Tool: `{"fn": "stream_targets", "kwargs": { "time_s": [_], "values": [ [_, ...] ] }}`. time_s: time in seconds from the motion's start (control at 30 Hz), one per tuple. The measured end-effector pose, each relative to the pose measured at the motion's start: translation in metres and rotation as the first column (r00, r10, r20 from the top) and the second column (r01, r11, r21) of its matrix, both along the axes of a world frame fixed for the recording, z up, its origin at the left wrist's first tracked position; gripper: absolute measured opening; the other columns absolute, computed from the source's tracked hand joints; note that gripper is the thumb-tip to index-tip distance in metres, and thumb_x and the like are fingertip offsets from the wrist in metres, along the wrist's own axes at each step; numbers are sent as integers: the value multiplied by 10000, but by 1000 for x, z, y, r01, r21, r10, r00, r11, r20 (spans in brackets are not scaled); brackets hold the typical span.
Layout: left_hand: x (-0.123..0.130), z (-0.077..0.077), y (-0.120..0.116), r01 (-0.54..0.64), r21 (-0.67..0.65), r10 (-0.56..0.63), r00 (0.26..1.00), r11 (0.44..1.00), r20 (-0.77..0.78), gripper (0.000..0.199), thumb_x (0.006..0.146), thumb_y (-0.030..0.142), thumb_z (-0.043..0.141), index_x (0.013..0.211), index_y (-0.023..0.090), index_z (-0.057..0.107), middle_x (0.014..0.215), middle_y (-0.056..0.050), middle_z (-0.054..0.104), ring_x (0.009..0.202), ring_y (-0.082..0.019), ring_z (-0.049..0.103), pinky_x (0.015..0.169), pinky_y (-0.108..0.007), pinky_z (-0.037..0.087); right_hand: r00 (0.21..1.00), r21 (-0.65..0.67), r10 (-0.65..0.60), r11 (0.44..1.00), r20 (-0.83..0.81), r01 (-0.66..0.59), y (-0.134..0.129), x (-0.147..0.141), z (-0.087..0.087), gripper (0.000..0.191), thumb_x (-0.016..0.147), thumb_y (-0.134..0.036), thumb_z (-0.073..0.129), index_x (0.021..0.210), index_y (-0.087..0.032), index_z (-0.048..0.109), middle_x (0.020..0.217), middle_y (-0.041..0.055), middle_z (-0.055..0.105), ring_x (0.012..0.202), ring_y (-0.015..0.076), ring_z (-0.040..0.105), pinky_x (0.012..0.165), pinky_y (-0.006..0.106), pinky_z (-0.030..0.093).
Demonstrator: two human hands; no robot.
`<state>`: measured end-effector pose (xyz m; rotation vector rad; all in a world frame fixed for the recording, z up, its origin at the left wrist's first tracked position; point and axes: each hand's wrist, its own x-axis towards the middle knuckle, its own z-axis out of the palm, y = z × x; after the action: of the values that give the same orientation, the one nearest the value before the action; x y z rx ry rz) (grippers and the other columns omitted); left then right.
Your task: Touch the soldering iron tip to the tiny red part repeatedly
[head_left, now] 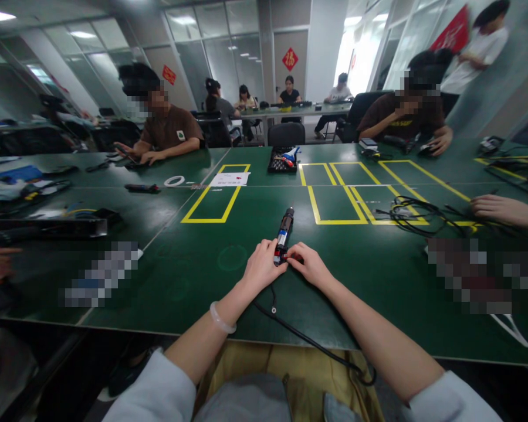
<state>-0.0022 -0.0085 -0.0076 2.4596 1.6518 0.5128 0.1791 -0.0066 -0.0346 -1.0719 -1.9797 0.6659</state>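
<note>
A slim corded tool (284, 231) like an electric screwdriver lies on the green table, its narrow tip pointing away from me. Silver and blue parts show along its dark body, with some red near the close end. My left hand (261, 264) is closed around that close end and steadies it. From the other side, the fingers of my right hand (307, 262) pinch at the same end; whatever they hold is too small to make out. A black cable (308, 337) runs beneath my arms and over the table edge. Beside it is a thin lead with a ring terminal (273, 310).
Yellow tape outlines (341, 222) mark the green table (193, 275). A black tray (270, 166) of small parts stands ahead, with a paper sheet (230, 179) to its left. Coiled black cables (416, 211) lie at right, near another person's hand (506, 210). Several people sit around.
</note>
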Motion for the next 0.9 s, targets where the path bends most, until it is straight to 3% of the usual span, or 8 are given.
{"fn": "stream_targets", "kwargs": {
  "time_s": [0.33, 0.6, 0.77, 0.9],
  "values": [
    [10, 2, -3, -38, 82, 46, 995, 996, -94, 596, 814, 443, 548, 1329, 182, 398, 1111, -128, 513, 1016, -262, 514, 870, -381, 396, 1000, -26, -5, 1000, -24, 4, -3, 0, 7, 142, 893, -276, 551, 879, -199, 669, 858, 36, 585, 754, 150, 567, 720, 273, 447],
    [9, 3, -1, -50, 141, 70, 988, 989, -141, 629, 837, 506, 498, 1362, 169, 420, 1083, -149, 532, 1022, -286, 496, 932, -424, 361, 997, -45, 64, 997, -42, -66, -6, 5, 11, 206, 918, -326, 514, 987, -210, 669, 913, 50, 622, 834, 171, 580, 777, 297, 455],
    [-7, 4, -2, -58, 230, 104, 975, 971, -196, 626, 824, 523, 510, 1353, 195, 455, 1080, -132, 558, 1067, -288, 487, 1089, -461, 230, 997, -106, 44, 993, -68, -51, -5, 7, 8, 226, 917, -344, 504, 1028, -207, 644, 933, 44, 634, 825, 165, 585, 754, 290, 459],
    [-39, 8, 1, -100, 238, 156, 960, 966, -232, 620, 846, 526, 464, 1353, 170, 465, 1094, -140, 564, 1065, -293, 495, 1109, -467, 195, 998, -127, 35, 991, -52, -41, -5, 8, 10, 221, 920, -341, 497, 1016, -207, 644, 907, 32, 638, 806, 156, 581, 737, 275, 450]
  ]
}}
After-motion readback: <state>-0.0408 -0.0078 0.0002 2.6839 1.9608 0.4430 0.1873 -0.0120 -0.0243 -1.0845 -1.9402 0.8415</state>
